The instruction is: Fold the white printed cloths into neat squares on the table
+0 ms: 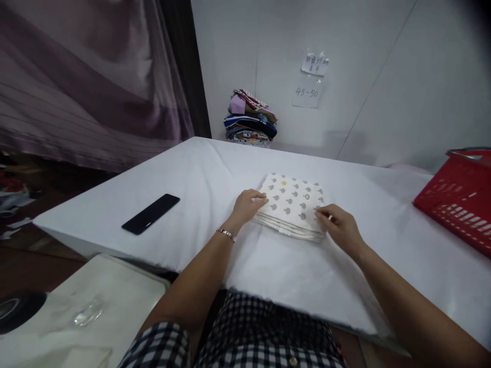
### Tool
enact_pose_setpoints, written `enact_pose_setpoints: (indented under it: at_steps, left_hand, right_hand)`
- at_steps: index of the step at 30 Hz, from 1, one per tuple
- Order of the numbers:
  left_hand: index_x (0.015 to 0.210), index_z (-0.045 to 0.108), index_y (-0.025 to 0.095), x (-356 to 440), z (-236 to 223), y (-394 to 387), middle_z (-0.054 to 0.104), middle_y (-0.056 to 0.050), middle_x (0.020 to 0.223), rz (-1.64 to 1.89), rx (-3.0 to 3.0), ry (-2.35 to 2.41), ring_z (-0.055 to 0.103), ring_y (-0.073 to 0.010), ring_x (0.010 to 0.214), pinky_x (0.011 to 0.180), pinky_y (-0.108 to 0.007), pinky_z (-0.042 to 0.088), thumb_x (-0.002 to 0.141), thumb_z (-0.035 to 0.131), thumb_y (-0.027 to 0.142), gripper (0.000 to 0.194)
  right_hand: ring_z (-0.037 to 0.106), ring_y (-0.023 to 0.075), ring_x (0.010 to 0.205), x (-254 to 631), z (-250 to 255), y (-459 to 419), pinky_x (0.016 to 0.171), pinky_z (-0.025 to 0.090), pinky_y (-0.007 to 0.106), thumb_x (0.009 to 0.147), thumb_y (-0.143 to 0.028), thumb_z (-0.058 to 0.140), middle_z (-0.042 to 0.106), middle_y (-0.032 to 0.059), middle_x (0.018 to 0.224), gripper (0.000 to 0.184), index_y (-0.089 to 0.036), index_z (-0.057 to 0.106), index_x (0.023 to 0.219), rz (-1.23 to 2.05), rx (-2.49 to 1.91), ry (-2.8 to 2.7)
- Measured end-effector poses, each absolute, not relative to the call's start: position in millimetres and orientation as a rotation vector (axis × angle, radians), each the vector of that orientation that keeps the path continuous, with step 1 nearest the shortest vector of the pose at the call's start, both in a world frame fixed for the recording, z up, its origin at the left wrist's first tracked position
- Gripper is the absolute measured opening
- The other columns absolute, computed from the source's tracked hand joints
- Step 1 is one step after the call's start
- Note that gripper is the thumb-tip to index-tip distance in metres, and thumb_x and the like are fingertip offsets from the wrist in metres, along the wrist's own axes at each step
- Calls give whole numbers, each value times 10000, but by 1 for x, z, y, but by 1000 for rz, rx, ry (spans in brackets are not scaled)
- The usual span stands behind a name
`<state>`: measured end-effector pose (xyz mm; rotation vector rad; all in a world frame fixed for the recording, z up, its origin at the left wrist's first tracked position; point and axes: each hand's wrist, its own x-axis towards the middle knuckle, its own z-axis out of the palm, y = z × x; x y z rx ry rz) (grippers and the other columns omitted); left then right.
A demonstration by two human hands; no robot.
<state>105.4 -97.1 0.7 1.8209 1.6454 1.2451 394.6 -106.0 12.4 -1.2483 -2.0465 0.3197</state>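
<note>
A folded white cloth (293,202) with grey printed motifs and one yellow one lies in a neat layered square on the white-covered table (199,179). At its left edge is my left hand (246,207), with thumb and forefinger closed on the border. My right hand (340,227) pinches the right edge near the front corner. Several folded layers and a small white tag show along the cloth's near side. The undersides of the fingers are hidden.
A black phone-like slab (151,213) lies on the table to the left. A red plastic basket (460,194) stands at the right. Folded clothes (251,118) are stacked by the wall at the back. A pale stool-like surface (107,301) sits below left.
</note>
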Motion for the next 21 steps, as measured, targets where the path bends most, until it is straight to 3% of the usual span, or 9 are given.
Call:
enact_pose_setpoints:
  at_steps: [3, 7, 17, 21]
  left_hand:
    - [713, 697, 244, 109, 8, -107, 672, 7, 831, 1111, 2016, 1484, 560, -175, 933, 839, -303, 434, 738, 655, 297, 73]
    - [740, 712, 254, 112, 4, -108, 665, 14, 812, 978, 2250, 1408, 556, -167, 882, 849, -327, 415, 721, 690, 276, 36]
    - [745, 685, 237, 118, -3, -105, 639, 4, 805, 982, 2362, 1368, 543, -153, 842, 799, -317, 416, 844, 556, 265, 165]
    - [784, 645, 216, 119, -2, -106, 632, -4, 846, 1043, 2421, 1353, 530, -154, 873, 821, -321, 406, 838, 550, 212, 109]
  right_hand:
    - [567, 185, 827, 372, 17, -113, 708, 450, 308, 895, -334, 476, 641, 40, 856, 200, -236, 647, 856, 313, -1028, -2320]
    - [557, 200, 835, 357, 10, -108, 721, 447, 332, 889, -315, 503, 639, 51, 859, 181, -226, 661, 908, 171, -968, -2523]
    - [568, 165, 798, 359, 1, -111, 664, 448, 280, 930, -268, 406, 624, 37, 860, 222, -228, 614, 862, 234, -1043, -2364]
    - [567, 174, 789, 358, -2, -112, 664, 444, 294, 931, -275, 395, 621, 48, 862, 230, -222, 607, 862, 115, -1023, -2426]
